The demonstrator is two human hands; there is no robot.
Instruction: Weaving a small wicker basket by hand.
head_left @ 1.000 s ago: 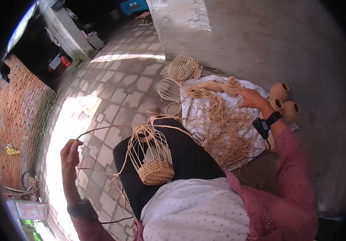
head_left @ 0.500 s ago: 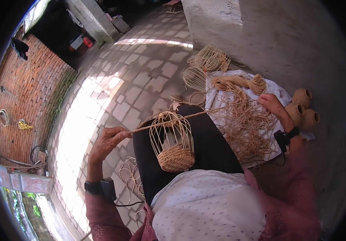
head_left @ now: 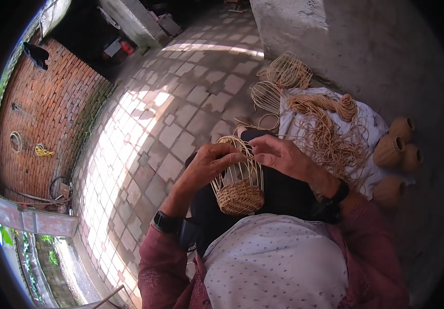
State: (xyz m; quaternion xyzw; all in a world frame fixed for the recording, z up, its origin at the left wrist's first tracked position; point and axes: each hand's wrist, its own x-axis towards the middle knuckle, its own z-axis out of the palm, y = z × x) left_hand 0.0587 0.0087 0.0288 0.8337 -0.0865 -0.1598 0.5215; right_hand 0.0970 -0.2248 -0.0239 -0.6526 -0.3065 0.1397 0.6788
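A small basket (head_left: 240, 198) rests upright on my dark-trousered lap. Its base is tightly woven, and bare pale rods rise from it and curve together at the top. Over the rods, my left hand (head_left: 212, 160) is closed in a pinch, its fingertips pointing right. Close beside it my right hand (head_left: 285, 156) pinches too, thumb and forefinger almost meeting the left fingertips. Both seem to hold a thin tan cord, though little of it shows between the fingers. The hands hide part of the basket's upper rods.
Tangled cord (head_left: 327, 141) and a coiled hank (head_left: 346, 108) lie on a white cloth (head_left: 370, 126) at my right. Beyond stand open rod frames (head_left: 288, 71). Several round woven pots (head_left: 389, 150) sit right of the cloth. A brick wall (head_left: 52, 103) rises at left.
My hands have come together from wide apart, where they stretched a twisted cord across, to the basket's top. A further woven pot shows at right as the view has shifted.
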